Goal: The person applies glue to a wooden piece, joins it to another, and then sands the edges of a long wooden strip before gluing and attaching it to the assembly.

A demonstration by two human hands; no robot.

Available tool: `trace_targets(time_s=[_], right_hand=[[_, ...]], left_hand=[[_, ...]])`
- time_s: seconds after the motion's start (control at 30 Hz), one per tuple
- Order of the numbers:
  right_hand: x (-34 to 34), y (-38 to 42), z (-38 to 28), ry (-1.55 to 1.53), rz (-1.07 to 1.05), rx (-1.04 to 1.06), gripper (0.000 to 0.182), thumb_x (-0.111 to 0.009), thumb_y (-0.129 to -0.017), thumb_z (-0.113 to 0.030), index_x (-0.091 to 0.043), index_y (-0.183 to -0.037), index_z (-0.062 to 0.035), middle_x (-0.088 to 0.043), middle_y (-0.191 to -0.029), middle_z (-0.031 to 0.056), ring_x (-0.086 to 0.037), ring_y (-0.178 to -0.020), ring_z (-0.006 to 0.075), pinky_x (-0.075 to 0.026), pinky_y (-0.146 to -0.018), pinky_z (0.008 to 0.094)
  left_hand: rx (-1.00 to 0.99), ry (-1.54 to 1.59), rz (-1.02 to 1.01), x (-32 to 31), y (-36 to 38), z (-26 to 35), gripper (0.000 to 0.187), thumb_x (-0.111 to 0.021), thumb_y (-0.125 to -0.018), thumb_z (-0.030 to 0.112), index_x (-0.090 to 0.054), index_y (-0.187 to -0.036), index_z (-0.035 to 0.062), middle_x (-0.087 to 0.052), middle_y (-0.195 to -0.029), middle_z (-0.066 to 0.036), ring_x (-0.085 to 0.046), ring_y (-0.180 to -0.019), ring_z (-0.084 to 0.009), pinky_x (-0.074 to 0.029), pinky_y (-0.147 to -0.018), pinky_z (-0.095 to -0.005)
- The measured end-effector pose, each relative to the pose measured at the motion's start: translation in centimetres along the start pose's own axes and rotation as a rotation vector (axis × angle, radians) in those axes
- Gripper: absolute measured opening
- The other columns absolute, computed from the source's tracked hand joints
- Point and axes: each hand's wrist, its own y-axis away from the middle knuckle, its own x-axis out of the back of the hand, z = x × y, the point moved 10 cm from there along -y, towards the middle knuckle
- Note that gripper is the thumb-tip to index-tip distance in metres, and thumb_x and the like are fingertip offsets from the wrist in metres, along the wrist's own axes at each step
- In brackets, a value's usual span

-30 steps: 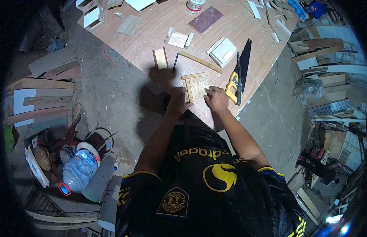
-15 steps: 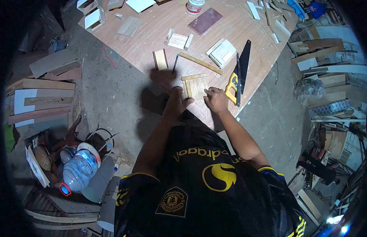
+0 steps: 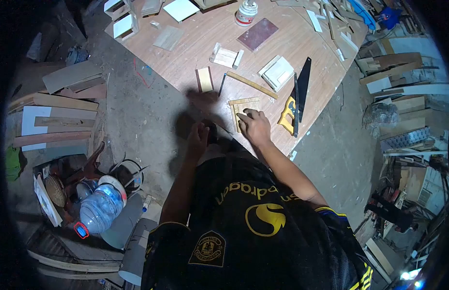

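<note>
A small square wooden panel (image 3: 245, 103) with strips along two of its edges lies near the table's front corner. Across its lower right part rests my right hand (image 3: 258, 127), fingers apart and bent, tips on the wood. My left hand (image 3: 198, 137) is off the table, in shadow left of the corner. Its fingers are drawn together; whatever they may hold is too dark to make out. Just behind the panel lie a long wooden strip (image 3: 252, 85) and a dark blue pen-like stick (image 3: 222, 84). A handsaw (image 3: 288, 115) with a yellow handle lies to the right.
On the table (image 3: 186, 58) are a cream block with dark edges (image 3: 204, 79), a small wooden assembly (image 3: 226, 57), stacked pale pieces (image 3: 276, 72), a reddish-brown board (image 3: 258, 35) and a white tub (image 3: 246, 13). A large water bottle (image 3: 101, 208) stands at the left.
My left hand has left the panel's left side and drawn back off the table. My right hand has slid leftward onto the panel. The view has shifted slightly.
</note>
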Motion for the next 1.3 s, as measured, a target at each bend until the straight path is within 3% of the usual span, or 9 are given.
trace_targets(time_s=[0.07, 0.2, 0.37, 0.63, 1.0, 1.1, 1.17, 1.3], right_hand=[[-0.5, -0.3, -0.3, 0.045, -0.044, -0.003, 0.026, -0.070, -0.078, -0.026, -0.074, -0.103, -0.0208, -0.063, -0.111, 0.0044, -0.057, -0.095, 0.0265, -0.052, -0.076, 0.0389], [-1.4, -0.4, -0.2, 0.117, -0.117, -0.026, 0.025, -0.069, -0.078, -0.028, -0.074, -0.101, -0.0204, -0.060, -0.112, 0.0047, -0.055, -0.100, 0.0272, -0.051, -0.076, 0.0405], [-1.3, -0.4, -0.6, 0.159, -0.158, -0.022, 0.030, -0.070, -0.078, -0.028, -0.073, -0.106, -0.0196, -0.061, -0.115, 0.0051, -0.055, -0.102, 0.0282, -0.051, -0.080, 0.0414], [-1.7, 0.0, -0.5, 0.197, -0.178, -0.046, 0.032, -0.068, -0.079, -0.029, -0.072, -0.109, -0.0194, -0.061, -0.115, 0.0042, -0.055, -0.102, 0.0280, -0.051, -0.078, 0.0425], [-2.0, 0.4, -1.0, 0.188, -0.149, -0.062, 0.031, -0.067, -0.080, -0.026, -0.071, -0.109, -0.0156, -0.068, -0.094, 0.0022, -0.059, -0.094, 0.0249, -0.049, -0.075, 0.0407], [-2.1, 0.4, -0.9, 0.155, -0.146, -0.064, 0.034, -0.067, -0.080, -0.027, -0.070, -0.111, -0.0145, -0.069, -0.094, 0.0055, -0.059, -0.093, 0.0276, -0.049, -0.074, 0.0422], [-2.1, 0.5, -1.0, 0.143, -0.138, -0.070, 0.034, -0.067, -0.080, -0.027, -0.071, -0.111, -0.0142, -0.069, -0.094, 0.0056, -0.059, -0.092, 0.0276, -0.049, -0.074, 0.0422], [-1.8, 0.5, -1.0, 0.102, -0.116, -0.081, 0.034, -0.067, -0.080, -0.026, -0.071, -0.111, -0.0137, -0.069, -0.092, 0.0059, -0.060, -0.092, 0.0273, -0.049, -0.075, 0.0422]], left_hand=[[0.154, 0.066, -0.023, 0.5, 0.1, -1.3, 0.036, -0.059, -0.098, 0.031, -0.054, -0.116, 0.0003, -0.066, -0.100, -0.019, -0.066, -0.092, -0.0321, -0.052, -0.079, -0.0416], [0.157, 0.090, -0.025, 1.7, 0.2, -1.4, 0.036, -0.060, -0.097, 0.031, -0.054, -0.116, 0.0008, -0.066, -0.099, -0.018, -0.067, -0.091, -0.0306, -0.052, -0.078, -0.0403], [0.048, -0.098, 0.040, 2.9, 0.2, -1.8, 0.034, -0.059, -0.098, 0.029, -0.054, -0.116, 0.0006, -0.066, -0.096, -0.016, -0.066, -0.087, -0.0271, -0.052, -0.075, -0.0377], [0.104, 0.034, 0.009, 1.9, 0.4, -4.6, 0.034, -0.059, -0.098, 0.029, -0.055, -0.116, 0.0011, -0.067, -0.098, -0.017, -0.067, -0.089, -0.0285, -0.053, -0.077, -0.0392], [0.110, -0.009, -0.072, 0.2, -2.0, 0.0, 0.023, -0.061, -0.096, 0.024, -0.061, -0.105, 0.0025, -0.067, -0.097, -0.021, -0.067, -0.092, -0.0354, -0.053, -0.076, -0.0428], [0.032, -0.032, -0.160, -2.4, -3.7, 1.7, 0.018, -0.062, -0.093, 0.018, -0.063, -0.103, 0.0034, -0.066, -0.095, -0.020, -0.067, -0.090, -0.0343, -0.052, -0.077, -0.0433], [-0.181, 0.056, -0.149, -3.4, -5.0, 4.5, 0.015, -0.062, -0.090, 0.013, -0.064, -0.102, 0.0033, -0.065, -0.092, -0.020, -0.065, -0.087, -0.0349, -0.051, -0.076, -0.0433], [-0.235, -0.019, -0.189, -5.6, -6.9, 6.4, 0.014, -0.061, -0.087, 0.009, -0.065, -0.099, 0.0032, -0.064, -0.089, -0.020, -0.063, -0.085, -0.0367, -0.051, -0.076, -0.0450]])
